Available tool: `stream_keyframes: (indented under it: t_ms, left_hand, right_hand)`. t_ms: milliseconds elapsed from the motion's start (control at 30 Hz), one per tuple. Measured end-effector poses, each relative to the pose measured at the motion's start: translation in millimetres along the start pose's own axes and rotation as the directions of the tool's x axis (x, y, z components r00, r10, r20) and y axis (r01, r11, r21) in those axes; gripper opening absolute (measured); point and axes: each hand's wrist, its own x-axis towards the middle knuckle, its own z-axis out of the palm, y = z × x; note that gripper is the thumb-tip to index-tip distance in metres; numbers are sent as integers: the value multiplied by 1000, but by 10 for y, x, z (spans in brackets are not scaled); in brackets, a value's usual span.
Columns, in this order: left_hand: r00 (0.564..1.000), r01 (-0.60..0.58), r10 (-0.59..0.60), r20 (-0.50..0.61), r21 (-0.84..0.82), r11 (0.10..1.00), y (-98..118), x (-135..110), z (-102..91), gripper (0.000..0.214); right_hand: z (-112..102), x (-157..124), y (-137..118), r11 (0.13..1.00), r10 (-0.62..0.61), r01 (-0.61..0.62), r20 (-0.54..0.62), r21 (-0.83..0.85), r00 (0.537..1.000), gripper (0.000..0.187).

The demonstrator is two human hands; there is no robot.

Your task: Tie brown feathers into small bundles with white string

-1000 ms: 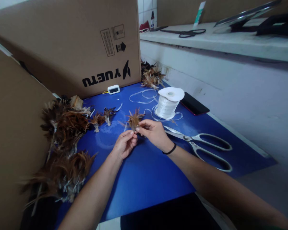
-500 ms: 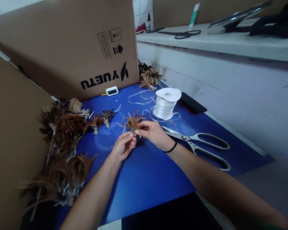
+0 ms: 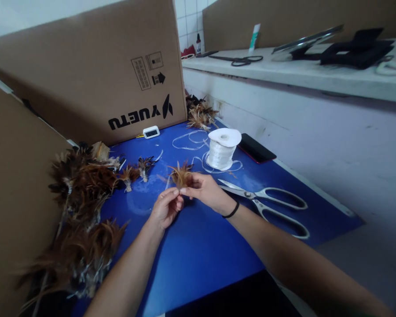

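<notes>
A small bunch of brown feathers is held upright above the blue table. My left hand pinches it at the base between thumb and forefinger. My right hand, with a black band at the wrist, closes on the same bunch from the right, its thumb close to the left thumb. The feather ends fan out above the fingers, while the base is mostly hidden. Just right of my right hand lie large scissors, blades spread. Behind them stands a spool of white ribbon with loose loops around it.
Piles of brown feathers line the left side, with two small bundles beside them. A large cardboard box stands behind. A black phone lies near the right edge. Dark scissors rest on the white ledge.
The view has shifted slightly, so everything sits a little lower and further left. Both hands keep hold of the feather bunch, with the right fingers slightly repositioned.
</notes>
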Motion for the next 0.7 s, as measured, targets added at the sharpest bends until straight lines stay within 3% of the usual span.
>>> stream_keyframes:
  t_ms: [100,267,433,700]
  left_hand:
    - [1000,-28,28,7,15,999,-11,-3,8,18]
    - [998,-50,47,33,68,996,-27,-16,26,18]
    - [999,-46,47,-2,114,992,-27,-27,56,20]
    - [998,-65,66,-1,138,988,-30,-44,96,19]
  right_hand:
    - [8,-27,-26,998,55,-55,26,13,998,38]
    - [44,-58,-46,997,53,-59,127,45,990,31]
    - [42,-45,-5,995,-76,78,35,-64,997,22]
    - [18,-41,-44,956,-206,195,-32,-220,978,31]
